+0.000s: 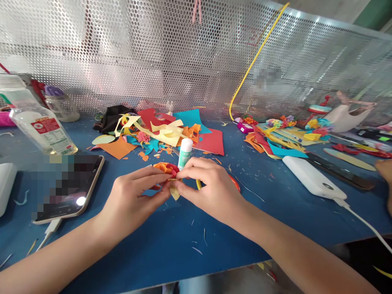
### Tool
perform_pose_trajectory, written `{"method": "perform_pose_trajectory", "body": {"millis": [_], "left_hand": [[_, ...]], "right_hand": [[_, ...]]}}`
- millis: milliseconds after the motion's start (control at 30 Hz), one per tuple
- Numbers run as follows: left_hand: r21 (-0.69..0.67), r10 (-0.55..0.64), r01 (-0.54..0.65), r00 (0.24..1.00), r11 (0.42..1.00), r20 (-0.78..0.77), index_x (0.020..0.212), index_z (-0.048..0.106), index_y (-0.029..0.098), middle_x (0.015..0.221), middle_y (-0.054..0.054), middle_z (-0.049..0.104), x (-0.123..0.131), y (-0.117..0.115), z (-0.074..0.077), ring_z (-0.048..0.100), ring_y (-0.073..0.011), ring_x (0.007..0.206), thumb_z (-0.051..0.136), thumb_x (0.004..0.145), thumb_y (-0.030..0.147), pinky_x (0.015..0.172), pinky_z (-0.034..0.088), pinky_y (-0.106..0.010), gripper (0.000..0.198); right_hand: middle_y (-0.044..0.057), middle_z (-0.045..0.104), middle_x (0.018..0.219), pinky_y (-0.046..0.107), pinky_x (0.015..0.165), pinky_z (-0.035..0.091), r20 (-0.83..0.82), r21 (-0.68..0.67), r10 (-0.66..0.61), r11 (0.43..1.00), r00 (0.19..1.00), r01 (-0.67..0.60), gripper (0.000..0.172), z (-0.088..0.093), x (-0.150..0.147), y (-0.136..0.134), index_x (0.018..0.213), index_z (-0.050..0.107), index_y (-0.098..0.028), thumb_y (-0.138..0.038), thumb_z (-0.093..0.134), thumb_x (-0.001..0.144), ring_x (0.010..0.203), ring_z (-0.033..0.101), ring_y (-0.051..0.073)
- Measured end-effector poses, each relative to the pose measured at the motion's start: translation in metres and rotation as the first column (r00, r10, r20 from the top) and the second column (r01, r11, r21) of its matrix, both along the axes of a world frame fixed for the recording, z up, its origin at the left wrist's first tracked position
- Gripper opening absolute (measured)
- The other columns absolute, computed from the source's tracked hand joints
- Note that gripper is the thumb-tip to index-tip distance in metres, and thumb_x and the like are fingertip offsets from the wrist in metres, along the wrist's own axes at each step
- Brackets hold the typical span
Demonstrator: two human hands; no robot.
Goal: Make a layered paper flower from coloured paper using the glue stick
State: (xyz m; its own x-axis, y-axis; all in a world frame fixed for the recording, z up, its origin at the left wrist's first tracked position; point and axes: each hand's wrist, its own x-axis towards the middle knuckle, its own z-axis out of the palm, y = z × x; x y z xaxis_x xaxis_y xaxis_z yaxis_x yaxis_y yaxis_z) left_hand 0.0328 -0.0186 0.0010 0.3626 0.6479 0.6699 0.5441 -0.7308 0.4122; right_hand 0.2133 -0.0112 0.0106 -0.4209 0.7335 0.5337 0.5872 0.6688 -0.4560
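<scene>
My left hand (pixel 134 196) and my right hand (pixel 208 185) meet over the blue table (pixel 171 241), both pinched on a small paper flower (pixel 167 169) of orange and red paper with a pale yellow strip hanging below it. A white and green glue stick (pixel 185 153) stands upright just behind my fingers. A pile of coloured paper scraps (pixel 165 132) lies further back.
A phone (pixel 69 185) on a cable lies at the left, with a clear plastic bottle (pixel 39 122) behind it. A white power bank (pixel 314 177) sits at the right, beside more paper flowers and scraps (pixel 284 134). Another person's hand (pixel 386 179) shows at the right edge. A perforated metal screen (pixel 153 53) closes the back.
</scene>
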Motion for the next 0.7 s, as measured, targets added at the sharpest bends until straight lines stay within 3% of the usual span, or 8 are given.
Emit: {"method": "perform_pose_trajectory", "body": {"millis": [200,433,600,700], "left_hand": [[-0.267,-0.079,0.083,0.997,0.96,0.024,0.088,0.067,0.018,0.091,-0.007,0.065,-0.001,0.003,0.004,0.063,-0.0158,0.076,0.054,0.079,0.022,0.054,0.054,-0.018,0.017],[-0.378,-0.12,0.194,0.97,0.905,0.211,0.083,0.07,0.02,0.086,-0.005,0.067,0.001,0.008,0.003,0.062,-0.0147,0.073,0.061,0.076,0.024,0.055,0.054,-0.02,0.012],[-0.504,-0.132,0.302,0.929,0.809,0.346,0.086,0.071,0.022,0.09,-0.004,0.068,0.0,0.011,0.009,0.06,-0.0119,0.065,0.06,0.077,0.025,0.048,0.054,-0.018,0.014],[-0.512,-0.106,0.296,0.924,0.806,0.367,0.083,0.071,0.021,0.087,-0.004,0.069,0.0,0.011,0.01,0.062,-0.0131,0.066,0.062,0.076,0.027,0.047,0.054,-0.018,0.013]], "right_hand": [[0.0,0.057,0.074,0.026,0.069,0.043,-0.071,-0.071,0.09,0.993,0.993,-0.095,0.008,-0.001,0.002,0.003,0.073,0.057,-0.019,-0.02,0.052,0.079,0.074,0.054,0.012],[-0.002,0.054,0.071,0.023,0.062,0.04,-0.188,-0.214,0.101,0.967,0.977,-0.141,0.011,0.0,0.004,0.004,0.067,0.055,-0.018,-0.02,0.054,0.079,0.066,0.05,0.01],[-0.003,0.052,0.072,0.021,0.06,0.038,-0.231,-0.228,0.198,0.941,0.953,-0.251,0.009,0.002,0.009,0.01,0.075,0.058,-0.019,-0.023,0.054,0.081,0.066,0.049,0.008],[-0.003,0.052,0.074,0.022,0.06,0.038,-0.234,-0.233,0.226,0.931,0.946,-0.28,0.008,0.002,0.011,0.011,0.077,0.059,-0.02,-0.022,0.053,0.082,0.067,0.049,0.008]]}}
